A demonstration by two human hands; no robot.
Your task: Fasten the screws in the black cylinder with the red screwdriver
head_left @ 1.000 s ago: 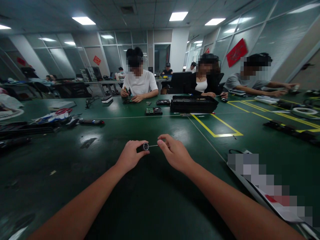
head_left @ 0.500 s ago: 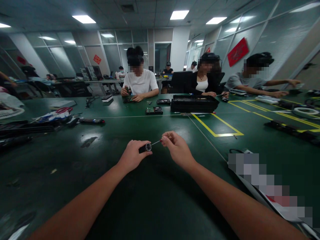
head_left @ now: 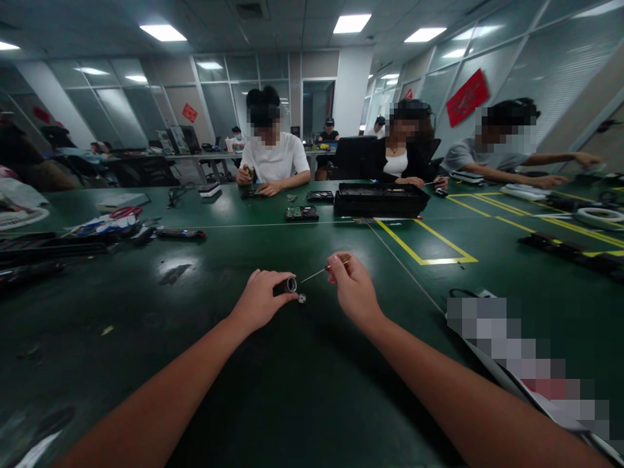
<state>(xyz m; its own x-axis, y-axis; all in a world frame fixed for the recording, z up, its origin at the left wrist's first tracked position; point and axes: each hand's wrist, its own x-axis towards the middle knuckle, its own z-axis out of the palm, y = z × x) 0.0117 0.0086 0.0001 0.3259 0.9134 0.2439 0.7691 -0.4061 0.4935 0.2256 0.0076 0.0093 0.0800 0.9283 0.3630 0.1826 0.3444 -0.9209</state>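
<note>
My left hand (head_left: 258, 300) is closed around a short black tube (head_left: 281, 287), its round, silver-rimmed open end facing right. Just below that end, by my thumb tip, is a small silvery round part (head_left: 302, 298); whether it touches the thumb or the table I cannot tell. In my right hand (head_left: 355, 286) is a slim screwdriver (head_left: 316, 274) with a thin metal shaft and a bit of red at the grip. Its tip points left toward the tube's mouth and stays a little apart from it. My fingers hide most of the handle.
A green table (head_left: 273, 390) spreads under my arms. Farther off lie a dark pen-like tool (head_left: 180, 234), a circuit board (head_left: 301, 213) and a long black case (head_left: 380, 200). Yellow tape (head_left: 448, 262) marks the right side. Co-workers (head_left: 275, 159) sit opposite, their hands busy with small items.
The screwdriver has drawn back to the right, away from the tube. The silvery part, formerly inside the tube's mouth, is now outside below it, and the mouth looks hollow.
</note>
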